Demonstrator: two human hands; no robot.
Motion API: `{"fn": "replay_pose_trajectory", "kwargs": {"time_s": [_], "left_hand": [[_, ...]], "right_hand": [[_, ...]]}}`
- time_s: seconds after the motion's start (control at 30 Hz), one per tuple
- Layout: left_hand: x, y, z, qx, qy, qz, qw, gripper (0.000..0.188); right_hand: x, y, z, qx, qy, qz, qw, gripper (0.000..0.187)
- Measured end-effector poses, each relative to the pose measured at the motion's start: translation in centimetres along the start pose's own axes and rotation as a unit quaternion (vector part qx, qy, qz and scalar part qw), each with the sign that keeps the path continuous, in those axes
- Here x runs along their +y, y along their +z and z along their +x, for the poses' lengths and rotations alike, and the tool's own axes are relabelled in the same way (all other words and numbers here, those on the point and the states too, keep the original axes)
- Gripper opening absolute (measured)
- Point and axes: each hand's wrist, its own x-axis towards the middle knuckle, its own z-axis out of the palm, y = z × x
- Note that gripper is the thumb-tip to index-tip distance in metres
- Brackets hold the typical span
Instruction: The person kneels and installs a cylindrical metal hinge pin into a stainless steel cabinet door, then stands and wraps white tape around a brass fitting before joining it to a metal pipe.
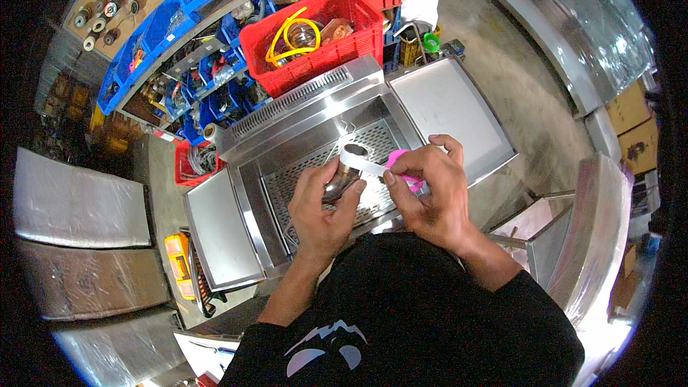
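My left hand [320,208] is closed around a shiny metal pipe fitting [337,188], which looks like an elbow, with its open end tilted up. A strip of white thread seal tape [370,166] lies around the rim of that end and stretches across to my right hand [436,193]. The right thumb and fingers pinch the strip and hold a pink tape spool [397,158], partly hidden by the fingers. Both hands are above a stainless steel unit [247,204] with a sunken well and a perforated tray [373,201] inside.
Flat metal side shelves [222,233] [448,111] flank the unit. Beyond its vented back stand a red crate [313,36] with a yellow hose and racks of blue bins [208,64]. A yellow toolbox [180,265] sits low left. Wrapped metal panels [82,201] line the left side.
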Motion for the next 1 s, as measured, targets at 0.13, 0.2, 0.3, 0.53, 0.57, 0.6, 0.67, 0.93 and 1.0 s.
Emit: {"fn": "replay_pose_trajectory", "kwargs": {"time_s": [0.13,0.2,0.3,0.53,0.57,0.6,0.67,0.93,1.0], "left_hand": [[0.2,-0.1,-0.3,-0.015,-0.058,-0.089,0.994,0.040],[0.3,0.0,-0.5,-0.016,-0.095,-0.132,0.986,0.039],[0.6,-0.1,-0.9,-0.030,-0.175,-0.200,0.963,0.037],[0.2,1.0,-1.6,-0.066,-0.302,-0.458,0.833,0.039],[0.1,1.3,-1.6,-0.087,-0.302,-0.501,0.806,0.039],[-0.1,1.7,-1.5,-0.111,-0.307,-0.545,0.772,0.039],[-0.1,2.7,-1.5,-0.133,-0.328,-0.552,0.755,0.039],[2.1,8.0,0.9,-0.152,-0.043,0.059,0.986,0.044],[2.8,10.1,0.8,-0.139,-0.071,0.141,0.978,0.048]], "right_hand": [[0.3,-0.1,0.0,-0.004,0.010,0.005,1.000,0.017],[0.4,-0.1,0.0,0.002,0.009,0.022,1.000,0.016],[0.6,-0.1,0.0,0.006,0.018,0.044,0.999,0.015],[1.4,-1.1,0.2,-0.059,0.059,0.104,0.991,0.018],[1.8,-1.3,0.3,-0.080,0.074,0.133,0.985,0.018],[2.2,-1.6,0.4,-0.100,0.089,0.162,0.978,0.019],[3.5,-2.4,0.5,-0.156,0.112,0.169,0.967,0.018],[8.6,-3.0,-0.1,-0.114,0.199,0.135,0.964,0.013],[9.6,-3.1,-0.1,-0.088,0.165,0.124,0.975,0.012]]}}
